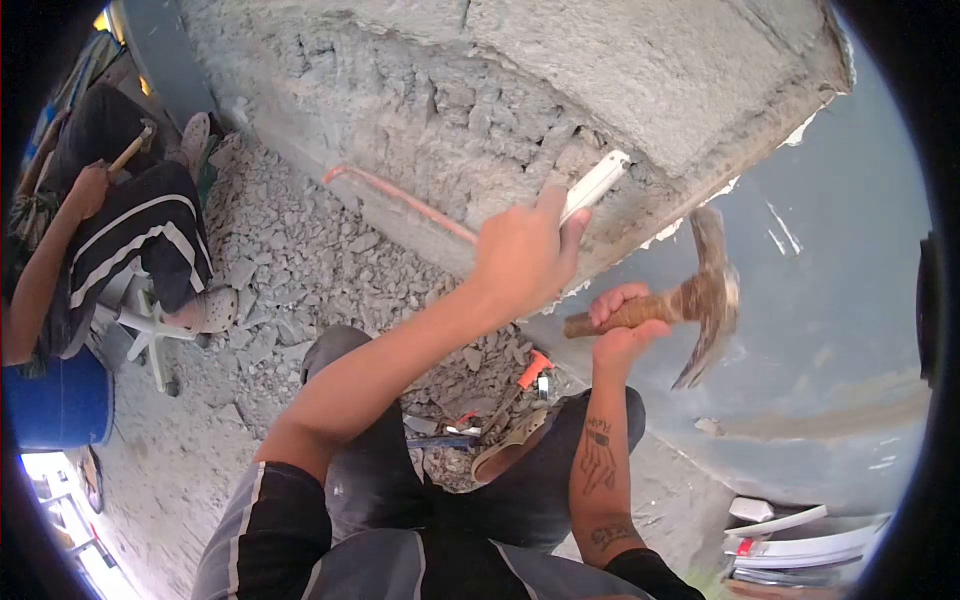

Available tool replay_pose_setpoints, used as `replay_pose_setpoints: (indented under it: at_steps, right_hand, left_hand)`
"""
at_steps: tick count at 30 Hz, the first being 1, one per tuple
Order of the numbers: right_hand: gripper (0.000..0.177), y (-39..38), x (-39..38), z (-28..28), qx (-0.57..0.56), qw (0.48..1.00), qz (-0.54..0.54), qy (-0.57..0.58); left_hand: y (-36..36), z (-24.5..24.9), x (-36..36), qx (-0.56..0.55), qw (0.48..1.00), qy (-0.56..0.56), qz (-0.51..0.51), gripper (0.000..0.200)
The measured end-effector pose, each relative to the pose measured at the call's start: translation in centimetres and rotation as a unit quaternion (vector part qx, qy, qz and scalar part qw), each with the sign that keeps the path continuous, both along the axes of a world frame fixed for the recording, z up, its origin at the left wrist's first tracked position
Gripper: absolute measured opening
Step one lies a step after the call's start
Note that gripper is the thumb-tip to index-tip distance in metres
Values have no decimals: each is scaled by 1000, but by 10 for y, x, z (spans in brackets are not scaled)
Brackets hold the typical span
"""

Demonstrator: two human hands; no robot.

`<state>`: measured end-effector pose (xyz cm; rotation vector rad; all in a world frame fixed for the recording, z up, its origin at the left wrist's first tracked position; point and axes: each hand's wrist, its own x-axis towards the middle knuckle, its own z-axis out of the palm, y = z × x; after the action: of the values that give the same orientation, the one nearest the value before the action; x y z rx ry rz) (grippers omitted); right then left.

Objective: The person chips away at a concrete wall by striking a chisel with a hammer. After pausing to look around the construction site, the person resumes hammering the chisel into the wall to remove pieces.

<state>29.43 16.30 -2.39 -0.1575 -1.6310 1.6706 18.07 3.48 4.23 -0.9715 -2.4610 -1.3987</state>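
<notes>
Against the chipped concrete wall (450, 90), my left hand (525, 245) is closed around a white bar (597, 185); my right hand (625, 325) grips a hammer (715, 290) by its handle. Grey rubble (290, 290) lies below, near a seated person (130, 230).

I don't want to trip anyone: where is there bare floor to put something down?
On the dusty floor between the blue barrel and the near person's left sleeve. A smaller patch lies between their right arm and the white strips. Rubble crowds the floor beside the broken wall.
</notes>
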Motion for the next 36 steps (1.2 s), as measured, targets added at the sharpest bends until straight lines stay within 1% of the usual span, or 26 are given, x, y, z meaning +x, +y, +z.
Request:
replay_pose_setpoints:
  at_steps: [2,3,5,6,8,9,10,11,14,15,16,17,18,20,24,27,29,30,32,33,35,36]
  right_hand:
    - [87,-3,0,-1,1,1000,-11,14]
    - [88,-6,0,0,4,999,-19,29]
    - [89,-8,-2,0,1,999,-18,27]
    - [89,-10,-3,0,-1,1000,-17,26]
    - [89,-17,-5,1,-3,1000,-19,16]
    - [89,-18,-6,2,-5,1000,-22,6]
    - [89,-18,-6,2,-3,1000,-22,7]
    - [89,-17,-7,0,-12,1000,-16,6]
    - [89,-15,-7,-2,-24,1000,-8,2]
    - [89,-15,-7,-3,-28,1000,-9,1]
    - [89,-14,-7,-3,-29,1000,-10,1]
    - [89,-14,-7,-3,-25,1000,-12,4]
    - [88,-14,-7,-2,-21,1000,-13,6]
    - [88,-17,-9,-3,-37,999,-9,9]
    - [88,-20,-14,-3,-64,998,3,16]
    - [88,-19,-13,-4,-67,998,2,11]
    - [88,-18,-11,-4,-59,998,2,9]
    - [88,-18,-10,-4,-52,999,3,7]
    - [88,-16,-8,-4,-44,999,-1,1]
    - [88,-16,-7,-4,-38,999,-4,-6]
    - [88,-18,-7,-3,-44,999,-4,-6]
    - [88,-18,-7,-3,-48,999,-3,-5]
  left_hand:
    - [-3,-3,2,19,995,94,-10,28]
    - [-2,-7,-2,18,995,93,-12,28]
    - [3,-16,-15,66,974,217,-13,29]
    - [2,-15,-19,67,974,216,-14,29]
    - [1,-15,-26,-33,992,103,57,31]
    - [-3,-20,-29,-31,992,104,58,31]
    - [-9,-28,-33,-150,987,45,22,32]
    - [-11,-35,-36,-268,963,-15,-15,34]
    - [-14,-18,-17,-241,970,-3,-17,35]
    - [-14,-20,-14,-242,970,-3,-18,35]
    - [-13,-22,-12,-163,984,67,-10,35]
    - [-13,-24,-11,-81,988,135,-3,35]
    - [-12,-20,-11,-82,987,135,-4,35]
    - [-10,-12,-14,3,984,179,8,37]
    - [-3,-5,-17,12,982,188,21,37]
    - [5,-12,-30,7,986,169,16,36]
    - [8,-19,-35,37,984,173,13,34]
    - [7,-14,-30,38,984,172,13,34]
    - [4,3,-12,-58,997,27,39,35]
    - [3,-4,-12,-59,997,27,37,35]
    - [-1,-28,-16,-141,990,8,10,35]
    - [-5,-27,-16,-143,990,7,11,35]
